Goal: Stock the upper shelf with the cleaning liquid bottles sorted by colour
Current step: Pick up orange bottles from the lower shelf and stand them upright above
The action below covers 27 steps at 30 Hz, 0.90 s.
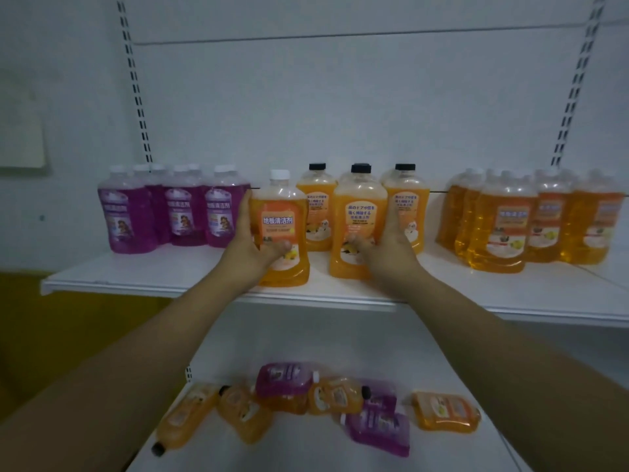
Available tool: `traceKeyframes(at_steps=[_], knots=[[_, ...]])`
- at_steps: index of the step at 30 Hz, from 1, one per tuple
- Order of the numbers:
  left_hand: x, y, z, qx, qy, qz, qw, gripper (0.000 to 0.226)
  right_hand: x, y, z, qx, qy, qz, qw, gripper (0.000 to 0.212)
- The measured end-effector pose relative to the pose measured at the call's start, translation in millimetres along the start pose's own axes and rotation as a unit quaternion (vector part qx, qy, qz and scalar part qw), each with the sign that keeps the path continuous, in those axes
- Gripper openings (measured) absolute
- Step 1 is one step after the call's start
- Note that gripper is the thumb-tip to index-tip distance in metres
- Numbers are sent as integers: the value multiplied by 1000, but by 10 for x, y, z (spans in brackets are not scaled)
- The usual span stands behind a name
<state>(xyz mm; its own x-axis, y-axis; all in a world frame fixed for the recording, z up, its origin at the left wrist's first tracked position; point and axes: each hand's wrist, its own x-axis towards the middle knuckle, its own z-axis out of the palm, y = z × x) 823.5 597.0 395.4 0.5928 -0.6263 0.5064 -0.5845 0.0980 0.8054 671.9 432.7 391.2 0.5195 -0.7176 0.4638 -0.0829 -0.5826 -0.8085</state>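
On the upper shelf [163, 279] my left hand [250, 245] grips an orange bottle with a white cap [282, 212] standing near the front edge. My right hand [384, 248] grips an orange bottle with a black cap [359, 202] beside it. Two more black-capped orange bottles [316, 202] stand behind them. Several purple bottles [170, 207] are grouped at the left. Several amber-yellow bottles [531, 219] are grouped at the right.
The lower shelf [306, 451] holds several orange and purple bottles [289, 386] lying on their sides. Slotted uprights [136, 90] run up the white back wall at both sides. A yellow surface shows at the lower left.
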Motion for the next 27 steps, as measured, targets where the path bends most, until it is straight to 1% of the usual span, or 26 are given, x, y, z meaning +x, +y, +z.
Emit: traceKeyframes(at_steps=[4, 7, 10, 13, 16, 20, 23, 27], knots=[[45, -18, -22, -11, -25, -3, 1000, 98, 40, -28, 5, -23, 18, 27, 999, 89], [93, -90, -137, -25, -35, -10, 999, 96, 32, -54, 35, -32, -6, 29, 999, 100], [104, -157, -267, -25, -11, -15, 999, 93, 30, -95, 129, -41, -28, 33, 998, 107], [107, -226, -384, -8, -1, -22, 1000, 99, 56, -148, 275, -43, -44, 42, 997, 103], [100, -305, -429, -7, -15, -32, 999, 103, 102, -198, 428, -57, -53, 52, 996, 98], [85, -378, -420, -30, -16, -35, 999, 102, 198, -213, 612, -68, -50, 62, 994, 95], [96, -389, -417, -45, -22, -37, 998, 99, 285, -203, 709, -78, -44, 66, 994, 96], [111, -410, -417, -43, -23, -37, 998, 97, 366, -178, 774, -96, -37, 78, 992, 95]])
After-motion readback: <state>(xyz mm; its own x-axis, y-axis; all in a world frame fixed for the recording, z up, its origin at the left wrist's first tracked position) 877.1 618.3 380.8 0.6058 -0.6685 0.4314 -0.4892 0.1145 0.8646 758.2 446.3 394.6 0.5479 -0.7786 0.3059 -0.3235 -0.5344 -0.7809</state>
